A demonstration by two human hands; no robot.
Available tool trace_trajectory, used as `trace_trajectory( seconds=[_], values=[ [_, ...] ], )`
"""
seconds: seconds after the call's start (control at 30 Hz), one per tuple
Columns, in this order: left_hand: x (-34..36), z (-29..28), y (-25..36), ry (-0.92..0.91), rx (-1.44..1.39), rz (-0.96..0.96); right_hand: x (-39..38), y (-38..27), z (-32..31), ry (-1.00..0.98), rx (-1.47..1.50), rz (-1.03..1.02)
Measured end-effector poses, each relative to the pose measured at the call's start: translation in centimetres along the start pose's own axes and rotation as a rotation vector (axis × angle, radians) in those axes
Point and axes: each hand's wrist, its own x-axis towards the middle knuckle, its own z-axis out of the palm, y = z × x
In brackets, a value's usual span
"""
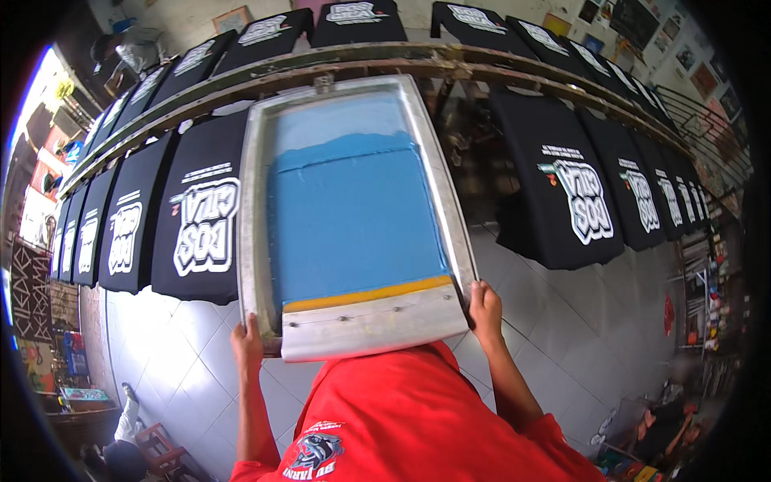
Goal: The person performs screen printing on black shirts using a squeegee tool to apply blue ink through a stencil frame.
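Observation:
A large screen printing frame [438, 165] with pale metal bars lies in front of me, its far end at the rail. Blue ink covers most of its mesh [357, 225], with a lighter band at the far end. Across the near end rests a wide squeegee [373, 328] with a metal holder and a yellow blade. My left hand [247, 339] is closed round the frame's near left corner, thumb on top. At the near right corner, my right hand [485, 309] grips the same frame. Whatever lies under the frame is hidden.
Black T-shirts with white prints hang in rows, some left [165, 217] and some right [562, 173] of the frame, others behind the long rail [321, 66]. Pale tiles cover the floor [173, 353]. A person [120, 450] is at lower left, and shelves [715, 305] stand at right.

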Motion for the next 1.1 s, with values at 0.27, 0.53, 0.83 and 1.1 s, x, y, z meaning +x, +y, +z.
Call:
trace_trajectory(
  seconds=[0.27, 0.53, 0.83, 1.1],
  values=[
    [2.6, -1.4, 3.8, -0.088, 0.123, 0.079, -0.2, -1.5, 1.7, 0.062, -0.003, 0.038],
    [4.3, 1.0, 6.1, -0.173, 0.146, 0.108, 2.1, -0.3, 1.0, 0.098, -0.009, 0.089],
    [4.1, 2.6, 7.2, -0.210, 0.161, 0.098, 3.5, 2.0, 0.8, 0.143, -0.022, 0.102],
    [4.2, 4.3, 6.1, -0.213, 0.096, 0.100, 3.5, 2.5, 0.4, 0.127, -0.037, 0.131]
  ],
)
